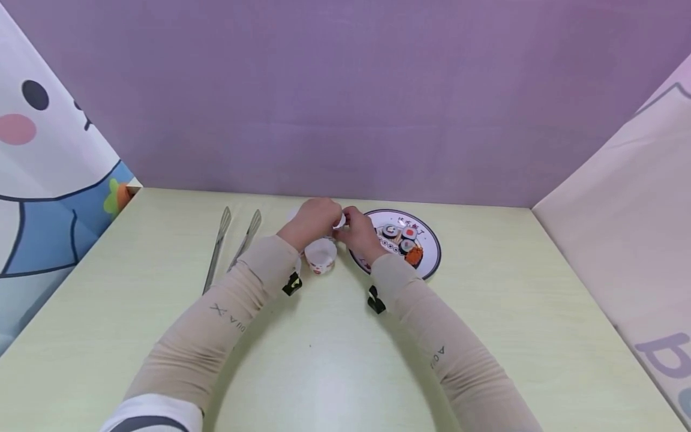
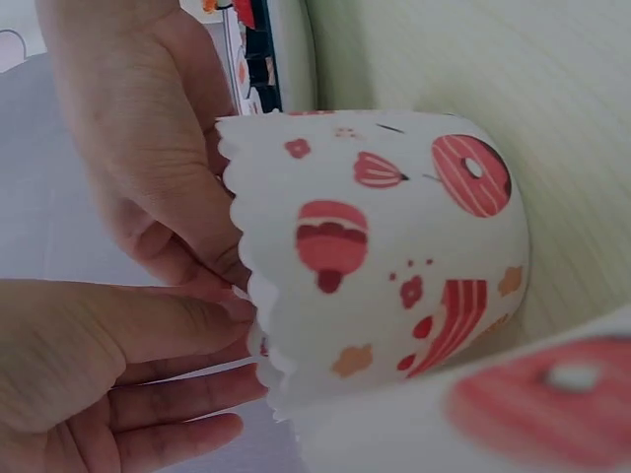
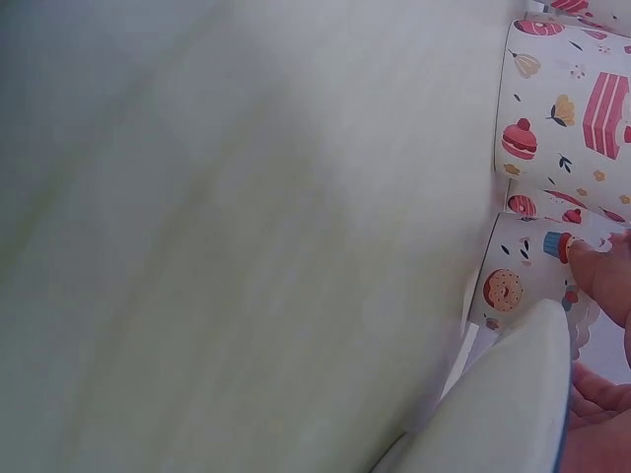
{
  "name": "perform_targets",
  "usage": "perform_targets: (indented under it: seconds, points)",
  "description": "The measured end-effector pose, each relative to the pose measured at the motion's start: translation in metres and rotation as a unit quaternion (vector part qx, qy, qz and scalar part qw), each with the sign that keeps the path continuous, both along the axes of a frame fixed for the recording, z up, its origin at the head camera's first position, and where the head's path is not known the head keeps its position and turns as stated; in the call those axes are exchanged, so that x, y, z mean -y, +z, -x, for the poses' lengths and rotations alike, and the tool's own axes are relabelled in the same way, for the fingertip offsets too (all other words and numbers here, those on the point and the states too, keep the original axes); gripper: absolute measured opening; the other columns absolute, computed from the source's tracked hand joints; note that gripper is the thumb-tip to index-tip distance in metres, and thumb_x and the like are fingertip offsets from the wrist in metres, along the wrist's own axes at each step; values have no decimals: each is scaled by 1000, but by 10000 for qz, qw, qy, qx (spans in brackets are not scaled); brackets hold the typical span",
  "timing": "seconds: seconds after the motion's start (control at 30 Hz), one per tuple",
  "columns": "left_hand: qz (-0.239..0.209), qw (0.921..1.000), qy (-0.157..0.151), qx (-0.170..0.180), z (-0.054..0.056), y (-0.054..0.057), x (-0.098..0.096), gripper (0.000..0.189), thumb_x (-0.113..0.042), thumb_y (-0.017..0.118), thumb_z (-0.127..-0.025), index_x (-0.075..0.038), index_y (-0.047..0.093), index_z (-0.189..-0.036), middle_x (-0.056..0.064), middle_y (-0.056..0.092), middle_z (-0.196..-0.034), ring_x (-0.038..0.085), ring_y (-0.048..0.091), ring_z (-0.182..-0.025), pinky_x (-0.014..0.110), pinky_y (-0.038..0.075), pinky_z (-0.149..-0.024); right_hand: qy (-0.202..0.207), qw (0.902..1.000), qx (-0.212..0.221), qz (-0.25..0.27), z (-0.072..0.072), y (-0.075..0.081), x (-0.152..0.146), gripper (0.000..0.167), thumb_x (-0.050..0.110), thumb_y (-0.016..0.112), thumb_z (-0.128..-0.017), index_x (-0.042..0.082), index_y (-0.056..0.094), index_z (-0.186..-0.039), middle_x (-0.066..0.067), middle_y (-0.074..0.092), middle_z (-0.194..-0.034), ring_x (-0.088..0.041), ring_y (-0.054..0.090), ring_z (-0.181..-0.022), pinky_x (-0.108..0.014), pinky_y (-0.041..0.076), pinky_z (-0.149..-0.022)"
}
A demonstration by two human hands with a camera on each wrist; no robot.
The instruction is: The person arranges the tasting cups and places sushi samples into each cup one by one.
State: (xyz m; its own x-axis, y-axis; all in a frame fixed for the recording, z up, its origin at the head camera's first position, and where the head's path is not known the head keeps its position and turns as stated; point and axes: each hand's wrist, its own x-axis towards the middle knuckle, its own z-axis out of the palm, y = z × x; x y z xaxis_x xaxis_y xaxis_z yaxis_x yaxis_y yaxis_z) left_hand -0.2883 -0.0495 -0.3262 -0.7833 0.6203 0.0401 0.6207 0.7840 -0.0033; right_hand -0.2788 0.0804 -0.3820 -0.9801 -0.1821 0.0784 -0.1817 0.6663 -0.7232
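Note:
Both hands meet at the back middle of the table, around a white paper baking cup [image 1: 339, 221] that they mostly cover. The left hand [image 1: 315, 221] pinches at its rim with thumb and fingers. From the other side, the right hand [image 1: 360, 233] grips the printed paper cup [image 3: 523, 281], its thumb on the outer wall. Just in front of the hands stands another baking cup [image 1: 321, 256], upright, with red cake prints and a scalloped rim. A blurred cup [image 2: 532, 394] is close to the left wrist camera. The left forearm partly hides further cups.
Right of the hands is a round plate [image 1: 430, 255] with a dark rim, bearing several sushi-like pieces; the right hand overlaps its left edge. Two long metal utensils [image 1: 217, 249] lie to the left. A purple partition [image 1: 345, 108] rises behind the table [image 1: 329, 360].

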Motion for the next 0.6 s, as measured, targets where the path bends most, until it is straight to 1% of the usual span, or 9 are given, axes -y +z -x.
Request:
perform_targets:
  seconds: [0.1,0.2,0.33,0.47,0.6]
  points:
    - [-48,9999,-70,-104,1,-3,1,8,-2,73,-75,-8,69,-71,3,67,-74,20,58,-68,35,49,-67,-2,10000,-14,-2,0,0,1,46,14,70,-85,0,49,-123,-16,58,-115,-26,54,-103,-37,44,-89]
    - [-73,9998,-107,-150,1,-5,1,7,-3,73,-77,-8,70,-73,3,68,-75,21,60,-70,35,50,-69,2,10000,-51,-13,0,1,2,45,13,70,-84,-1,50,-122,-16,59,-115,-27,55,-107,-36,44,-92]
    - [-42,9997,-79,-228,1,-6,1,6,-4,73,-77,-7,70,-75,4,68,-75,21,60,-70,35,50,-68,-16,10000,-54,-33,0,2,2,45,12,70,-84,-1,49,-123,-16,59,-116,-28,55,-108,-36,44,-93]
    - [-6,9995,-12,-301,-2,-4,2,7,-3,72,-78,-7,68,-74,5,67,-75,21,60,-69,35,50,-67,-29,10000,37,-57,0,3,2,47,13,70,-85,-1,48,-125,-17,58,-119,-28,54,-109,-37,44,-93]
    - [29,9996,96,-257,-5,1,2,8,-1,70,-80,-7,67,-76,4,66,-76,20,59,-70,34,49,-65,-32,9999,133,-81,-1,2,2,51,16,70,-85,0,46,-127,-17,57,-121,-28,53,-110,-37,44,-93]
